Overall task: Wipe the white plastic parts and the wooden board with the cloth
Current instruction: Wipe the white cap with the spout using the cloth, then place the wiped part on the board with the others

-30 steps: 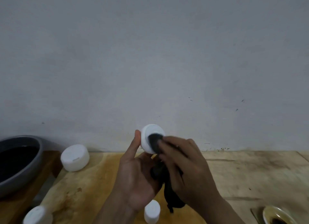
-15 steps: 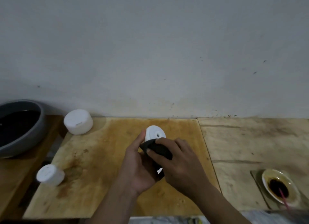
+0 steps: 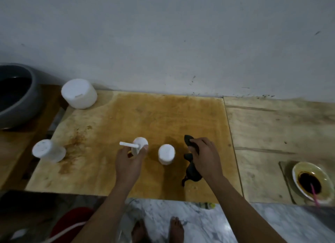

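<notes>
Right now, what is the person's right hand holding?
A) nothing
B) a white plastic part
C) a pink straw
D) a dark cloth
D: the right hand grips the dark cloth above the wooden board, while the left hand holds a white part with a stem.

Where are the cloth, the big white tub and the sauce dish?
dark cloth [image 3: 193, 173], head view, its bunched lower fold.
large white tub [image 3: 79, 94], head view, middle of its side.
sauce dish [image 3: 298, 170], head view, bare left rim.
</notes>
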`<state>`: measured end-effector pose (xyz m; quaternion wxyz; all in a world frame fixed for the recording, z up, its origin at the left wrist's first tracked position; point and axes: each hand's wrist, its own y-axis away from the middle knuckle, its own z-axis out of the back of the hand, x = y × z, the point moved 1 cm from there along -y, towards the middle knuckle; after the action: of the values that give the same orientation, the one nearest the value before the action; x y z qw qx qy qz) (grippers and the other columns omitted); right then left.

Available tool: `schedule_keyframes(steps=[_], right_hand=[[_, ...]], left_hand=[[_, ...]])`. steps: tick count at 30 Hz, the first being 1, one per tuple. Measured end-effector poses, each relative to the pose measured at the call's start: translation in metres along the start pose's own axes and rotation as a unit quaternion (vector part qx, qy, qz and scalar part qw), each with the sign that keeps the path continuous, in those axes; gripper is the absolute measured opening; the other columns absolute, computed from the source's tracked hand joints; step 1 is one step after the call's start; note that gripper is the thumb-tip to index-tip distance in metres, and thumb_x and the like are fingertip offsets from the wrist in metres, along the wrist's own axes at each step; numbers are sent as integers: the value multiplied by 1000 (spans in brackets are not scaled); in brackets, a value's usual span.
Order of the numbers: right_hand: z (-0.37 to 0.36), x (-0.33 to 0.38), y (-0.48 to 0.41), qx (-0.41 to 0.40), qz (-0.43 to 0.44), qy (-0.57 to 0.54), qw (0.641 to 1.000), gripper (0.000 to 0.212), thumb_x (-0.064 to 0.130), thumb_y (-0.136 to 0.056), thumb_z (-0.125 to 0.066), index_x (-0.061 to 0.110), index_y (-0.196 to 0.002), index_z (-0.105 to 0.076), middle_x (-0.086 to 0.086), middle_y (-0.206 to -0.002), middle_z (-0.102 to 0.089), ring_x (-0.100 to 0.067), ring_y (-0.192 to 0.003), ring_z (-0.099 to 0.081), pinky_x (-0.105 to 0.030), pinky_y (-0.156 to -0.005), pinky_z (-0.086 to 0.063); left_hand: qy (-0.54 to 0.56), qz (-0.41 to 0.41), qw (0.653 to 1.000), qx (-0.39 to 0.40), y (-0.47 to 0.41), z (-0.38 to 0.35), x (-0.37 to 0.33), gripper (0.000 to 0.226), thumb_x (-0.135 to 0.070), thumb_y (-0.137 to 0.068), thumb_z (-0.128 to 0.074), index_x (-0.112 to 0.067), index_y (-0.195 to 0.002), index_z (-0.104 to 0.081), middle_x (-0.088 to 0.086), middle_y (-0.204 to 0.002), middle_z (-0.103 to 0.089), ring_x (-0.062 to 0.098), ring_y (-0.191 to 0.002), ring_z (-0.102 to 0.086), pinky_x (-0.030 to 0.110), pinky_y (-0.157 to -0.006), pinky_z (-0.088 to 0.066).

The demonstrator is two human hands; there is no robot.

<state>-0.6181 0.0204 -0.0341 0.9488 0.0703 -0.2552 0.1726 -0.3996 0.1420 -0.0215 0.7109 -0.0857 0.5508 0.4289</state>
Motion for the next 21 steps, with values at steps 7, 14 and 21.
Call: schedule_keyframes(steps=[7, 14, 21], right_hand=[[-37, -20, -10, 96, -36, -4, 995, 49, 25, -102, -53, 16, -149, -40, -8, -143, -36, -30, -110, -55, -36, -86, -51], [-32, -2, -8, 66, 70, 51, 994, 49, 20, -92, -52, 14, -141, -48, -12, -138, -51, -33, -132, -40, -48, -111, -34], [-54, 28, 1, 190, 68, -58, 978, 82, 44, -94, -62, 26, -157, -13, -1, -155, -26, -27, -140, -27, -47, -111, -37]], left_hand=[[-173, -75, 982, 19, -25, -20, 65, 53, -37, -76, -87, -15, -121, -69, 9, -123, -63, 18, -109, -54, 30, -85, -42], [-195, -99, 976, -6, -28, -26, 78, 76, -29, -72, -91, -11, -139, -59, 13, -135, -55, 33, -123, -55, 42, -98, -47], [-167, -82, 982, -19, -20, -19, 91, 94, -36, -67, -94, -16, -148, -50, 10, -146, -50, 30, -136, -46, 44, -104, -45]])
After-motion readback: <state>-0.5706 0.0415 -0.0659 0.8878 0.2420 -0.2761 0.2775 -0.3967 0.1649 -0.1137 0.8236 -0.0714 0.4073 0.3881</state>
